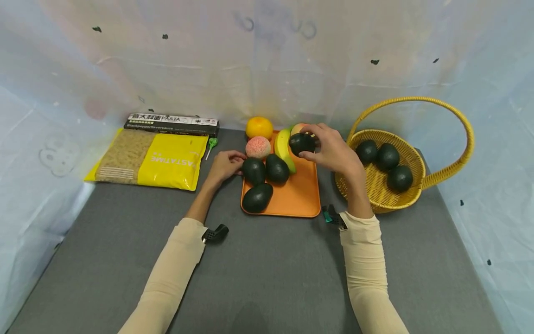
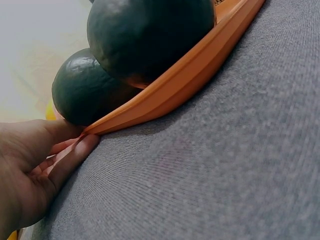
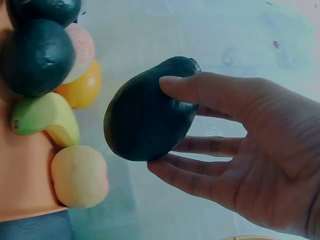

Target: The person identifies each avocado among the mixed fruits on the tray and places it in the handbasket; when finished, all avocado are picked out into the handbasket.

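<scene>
My right hand [image 1: 335,148] grips a dark green avocado [image 3: 147,117] between thumb and fingers, held up over the back right part of an orange tray [image 1: 298,199]. At the tray's left side, my left hand [image 1: 225,166] pinches the rim, thumb above and fingers below in the left wrist view. Three more avocados [image 1: 257,198] lie in the tray's left half. Behind them sit a pink peach [image 1: 258,147] and an orange [image 1: 259,127]. A yellow-green banana [image 1: 282,146] lies along the middle, and a pale peach [image 3: 80,176] is partly hidden behind the held avocado in the head view.
Right of the tray stands a yellow wicker basket [image 1: 381,197] with a tall arched handle, holding three avocados [image 1: 387,157]. To the left lie a yellow pasta bag [image 1: 173,160], a black pasta box [image 1: 171,124] and a green lollipop [image 1: 212,142]. A pale curtain hangs behind the grey table [image 1: 271,260].
</scene>
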The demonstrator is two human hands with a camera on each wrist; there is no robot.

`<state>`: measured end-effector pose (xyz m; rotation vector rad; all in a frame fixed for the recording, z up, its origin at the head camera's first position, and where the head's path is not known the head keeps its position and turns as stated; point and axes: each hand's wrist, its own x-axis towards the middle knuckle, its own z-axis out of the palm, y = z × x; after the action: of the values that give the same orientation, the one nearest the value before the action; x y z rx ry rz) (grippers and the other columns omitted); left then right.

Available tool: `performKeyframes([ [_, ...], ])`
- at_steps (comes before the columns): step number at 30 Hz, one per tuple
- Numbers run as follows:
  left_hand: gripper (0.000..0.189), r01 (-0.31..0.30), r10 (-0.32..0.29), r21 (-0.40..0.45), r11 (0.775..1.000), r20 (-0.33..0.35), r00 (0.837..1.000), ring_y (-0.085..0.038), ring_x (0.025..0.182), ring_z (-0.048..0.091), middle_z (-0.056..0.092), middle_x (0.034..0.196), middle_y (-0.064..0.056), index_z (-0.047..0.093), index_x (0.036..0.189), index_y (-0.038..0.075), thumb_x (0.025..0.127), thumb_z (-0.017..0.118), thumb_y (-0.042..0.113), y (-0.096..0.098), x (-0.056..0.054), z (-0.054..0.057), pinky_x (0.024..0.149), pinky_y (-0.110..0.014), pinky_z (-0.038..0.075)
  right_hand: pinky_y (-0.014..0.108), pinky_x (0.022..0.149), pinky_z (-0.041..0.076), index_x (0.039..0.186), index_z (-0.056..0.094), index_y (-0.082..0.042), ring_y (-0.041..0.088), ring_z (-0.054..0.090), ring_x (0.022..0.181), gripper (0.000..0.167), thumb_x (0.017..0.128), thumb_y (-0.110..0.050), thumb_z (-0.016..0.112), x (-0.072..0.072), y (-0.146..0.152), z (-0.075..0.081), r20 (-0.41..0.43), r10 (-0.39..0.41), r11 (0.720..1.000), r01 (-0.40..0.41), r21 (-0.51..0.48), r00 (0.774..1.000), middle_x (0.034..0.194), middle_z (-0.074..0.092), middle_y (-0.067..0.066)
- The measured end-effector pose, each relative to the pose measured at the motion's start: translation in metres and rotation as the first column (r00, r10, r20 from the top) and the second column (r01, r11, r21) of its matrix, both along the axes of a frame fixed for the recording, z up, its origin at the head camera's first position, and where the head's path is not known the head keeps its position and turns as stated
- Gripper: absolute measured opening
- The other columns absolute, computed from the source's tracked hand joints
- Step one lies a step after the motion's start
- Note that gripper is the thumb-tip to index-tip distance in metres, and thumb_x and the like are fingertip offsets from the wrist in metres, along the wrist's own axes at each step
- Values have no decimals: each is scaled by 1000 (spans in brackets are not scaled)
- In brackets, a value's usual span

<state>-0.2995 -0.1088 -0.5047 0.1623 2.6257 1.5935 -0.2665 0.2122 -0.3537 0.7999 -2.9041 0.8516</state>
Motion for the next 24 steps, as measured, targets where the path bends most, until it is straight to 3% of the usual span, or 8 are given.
performKeyframes([
  [9, 25, -5, 5, 29, 1000, 16, 1000, 1, 66, 65, 75, 104, -20, 75, 115, 1, 97, 70, 17, 0, 2, 2, 62, -18, 60, 54, 103, 58, 140, 60, -4, 39, 68, 118, 58, 88, -13, 84, 7, 8, 10, -60, 24, 993, -30, -116, 998, 137, 65, 18],
  [19, 25, -9, 7, 52, 999, 42, 999, 0, 64, 66, 74, 103, -20, 74, 115, 0, 97, 69, 16, 2, 2, -1, 62, -19, 61, 56, 99, 60, 136, 63, -5, 39, 69, 114, 55, 85, -9, 85, 18, 30, 18, -88, -4, 970, -18, -242, 996, 131, 66, 17],
  [21, 25, -10, 8, 50, 999, 37, 999, 0, 64, 66, 74, 103, -20, 74, 115, 0, 97, 69, 16, 1, 2, -1, 62, -19, 61, 52, 96, 62, 136, 64, -6, 35, 70, 112, 56, 84, -8, 86, 20, 35, 20, -109, -25, 966, -4, -260, 994, 130, 67, 15],
  [24, 25, -16, 16, 40, 999, 18, 1000, 0, 64, 65, 74, 102, -20, 75, 114, 0, 97, 69, 17, 1, 2, 0, 61, -18, 60, 30, 93, 64, 136, 64, -8, 29, 69, 109, 57, 84, -7, 87, 22, 41, 23, -124, -61, 955, 22, -296, 990, 128, 66, 13],
])
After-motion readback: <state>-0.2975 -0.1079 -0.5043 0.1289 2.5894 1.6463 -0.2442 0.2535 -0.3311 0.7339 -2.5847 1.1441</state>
